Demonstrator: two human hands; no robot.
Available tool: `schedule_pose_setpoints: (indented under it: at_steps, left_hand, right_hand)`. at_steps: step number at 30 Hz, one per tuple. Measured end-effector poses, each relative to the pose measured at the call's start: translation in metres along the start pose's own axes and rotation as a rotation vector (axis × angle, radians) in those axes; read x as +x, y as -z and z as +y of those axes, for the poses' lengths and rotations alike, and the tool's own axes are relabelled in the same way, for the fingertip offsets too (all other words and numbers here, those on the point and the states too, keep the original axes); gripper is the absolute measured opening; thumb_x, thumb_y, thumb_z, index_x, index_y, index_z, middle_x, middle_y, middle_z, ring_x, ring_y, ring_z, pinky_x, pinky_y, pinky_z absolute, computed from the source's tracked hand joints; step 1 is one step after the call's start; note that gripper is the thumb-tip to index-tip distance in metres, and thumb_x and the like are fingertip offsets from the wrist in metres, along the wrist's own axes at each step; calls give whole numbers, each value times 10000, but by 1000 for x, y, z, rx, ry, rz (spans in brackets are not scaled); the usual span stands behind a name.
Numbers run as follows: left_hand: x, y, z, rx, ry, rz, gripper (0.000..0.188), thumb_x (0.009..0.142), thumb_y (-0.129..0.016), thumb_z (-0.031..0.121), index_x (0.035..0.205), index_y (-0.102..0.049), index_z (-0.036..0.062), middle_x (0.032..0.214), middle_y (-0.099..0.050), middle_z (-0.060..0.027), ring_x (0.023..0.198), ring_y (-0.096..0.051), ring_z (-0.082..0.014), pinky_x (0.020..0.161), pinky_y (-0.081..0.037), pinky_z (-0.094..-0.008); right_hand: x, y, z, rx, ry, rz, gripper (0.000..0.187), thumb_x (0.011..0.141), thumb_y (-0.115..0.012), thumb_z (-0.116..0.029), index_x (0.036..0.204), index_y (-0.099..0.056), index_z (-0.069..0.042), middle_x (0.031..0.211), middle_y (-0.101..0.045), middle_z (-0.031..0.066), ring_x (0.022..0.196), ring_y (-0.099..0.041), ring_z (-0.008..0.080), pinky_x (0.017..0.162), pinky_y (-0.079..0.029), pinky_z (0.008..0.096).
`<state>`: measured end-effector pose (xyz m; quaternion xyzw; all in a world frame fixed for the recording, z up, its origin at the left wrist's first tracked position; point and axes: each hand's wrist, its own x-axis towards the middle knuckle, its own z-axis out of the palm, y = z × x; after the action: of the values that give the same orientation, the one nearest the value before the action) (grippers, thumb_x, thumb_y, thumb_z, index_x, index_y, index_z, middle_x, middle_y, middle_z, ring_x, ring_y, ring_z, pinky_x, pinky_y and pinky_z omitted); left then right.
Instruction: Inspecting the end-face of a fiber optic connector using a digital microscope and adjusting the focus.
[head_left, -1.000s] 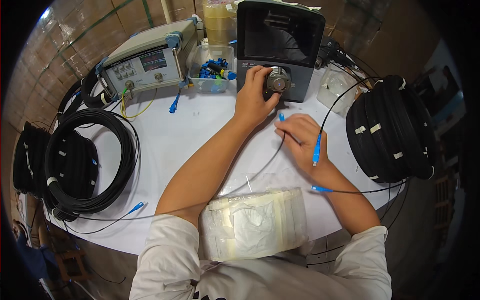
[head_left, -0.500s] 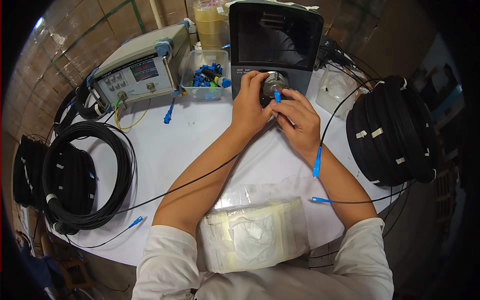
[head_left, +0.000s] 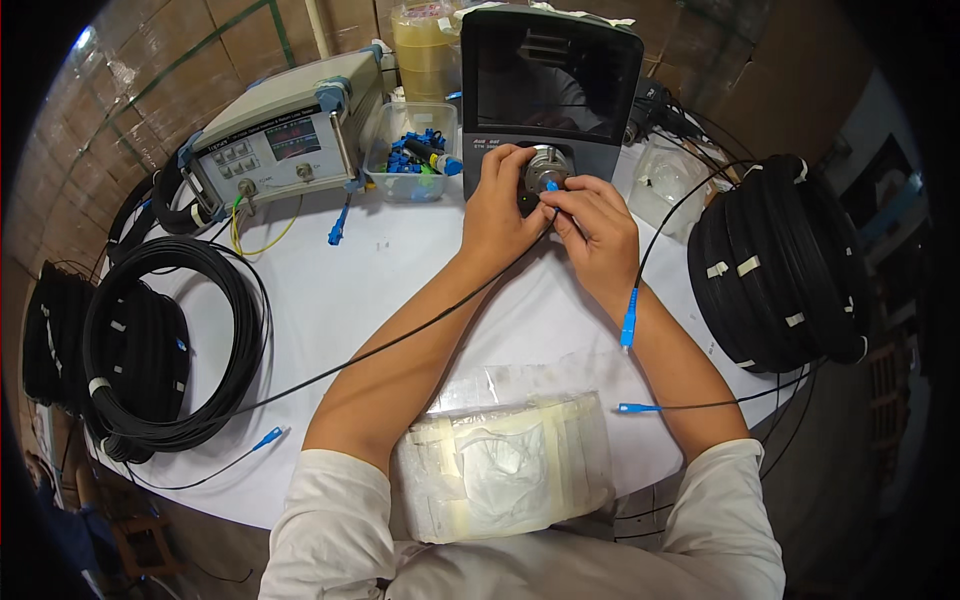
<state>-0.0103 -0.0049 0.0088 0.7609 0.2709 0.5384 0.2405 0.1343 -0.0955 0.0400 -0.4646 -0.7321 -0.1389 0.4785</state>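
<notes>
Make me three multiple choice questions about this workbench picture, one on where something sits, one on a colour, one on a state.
1. Where is the large coil of black cable?
A. at the table's right edge
B. on the person's lap
C. on top of the grey meter

2. What colour are the cable plugs?
A. red
B. blue
C. white

3. What is the screen of the dark device doing?
A. showing a bright picture
B. dark
C. covered by a cloth

A: the coil lies right of the right hand.
B: the plug by the right wrist is blue.
B: the screen is dark above the left hand.
</notes>
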Motion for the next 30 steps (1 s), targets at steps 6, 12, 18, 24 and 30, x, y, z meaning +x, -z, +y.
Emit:
schedule_pose_setpoints:
  at_steps: [6,12,18,24,30]
  left_hand:
    - [1,1,2,37,9,-9,655,836,-852,127,1411,-545,65,1397,-536,-140,1159,-674,-354,893,-612,-412]
    - [1,2,-1,74,-56,20,691,824,-854,100,1444,-550,94,1397,-537,-132,1123,-685,-338,890,-606,-412]
    - [2,3,4,67,-13,-31,740,810,-846,60,1487,-561,151,1375,-541,-99,983,-683,-278,848,-590,-387]
    - [1,1,-1,66,-25,-11,756,792,-849,48,1482,-556,152,1375,-538,-103,983,-683,-282,847,-592,-402]
    - [1,-1,-4,88,-69,-6,762,807,-866,64,1490,-532,107,1425,-528,-154,985,-677,-286,812,-592,-371]
  right_hand:
    - [11,4,3,-101,52,5,266,845,-810,-55,1107,-786,-97,986,-757,94,1082,-674,323,956,-533,454]
    - [4,1,8,-76,54,17,358,839,-819,-67,1189,-757,-104,1076,-707,117,1097,-656,340,958,-529,456]
    - [-13,-9,39,-21,-152,82,613,855,-829,-111,1418,-594,-44,1256,-625,179,1156,-632,395,997,-527,447]
    - [-8,-13,42,28,-150,30,500,887,-775,-93,1355,-610,-30,1234,-646,182,1151,-640,388,1003,-523,437]
    - [-7,-19,46,184,-162,35,442,892,-706,-72,1321,-612,-26,1205,-653,172,1118,-658,356,983,-535,423]
